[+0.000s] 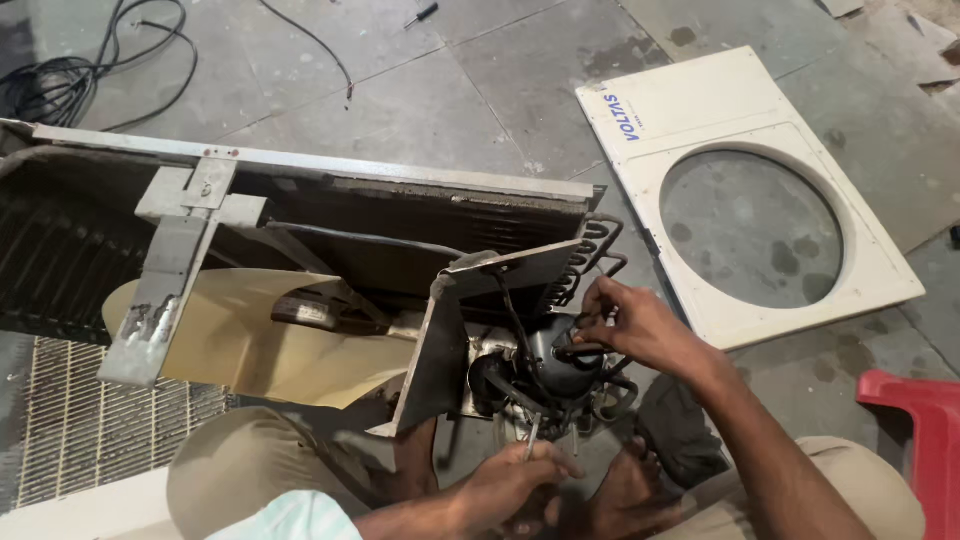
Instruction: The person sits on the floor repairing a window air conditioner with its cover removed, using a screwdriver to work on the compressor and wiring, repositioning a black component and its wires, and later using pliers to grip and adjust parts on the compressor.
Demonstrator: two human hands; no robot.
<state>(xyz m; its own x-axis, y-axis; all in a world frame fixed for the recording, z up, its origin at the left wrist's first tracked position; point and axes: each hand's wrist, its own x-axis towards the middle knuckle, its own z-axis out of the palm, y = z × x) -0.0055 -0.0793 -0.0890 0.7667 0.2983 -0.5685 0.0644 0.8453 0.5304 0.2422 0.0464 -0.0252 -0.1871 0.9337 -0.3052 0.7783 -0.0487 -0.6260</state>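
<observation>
Opened outdoor air-conditioner unit (pixel 300 215) lying on a tiled floor, casing off so the internals are reachable. The right hand (pixel 640 325) curls its fingers around black tubing on top of the black compressor (pixel 555 365), apparently steadying it. The left hand (pixel 515 485), below the compressor, closes on a thin metal tool (pixel 530 440) angled up toward its base. A beige fan blade (pixel 260 340) sits left of a grey metal partition (pixel 440 350). The removed white front panel (pixel 760 190), with a round opening and small blue lettering at one corner, lies well apart.
</observation>
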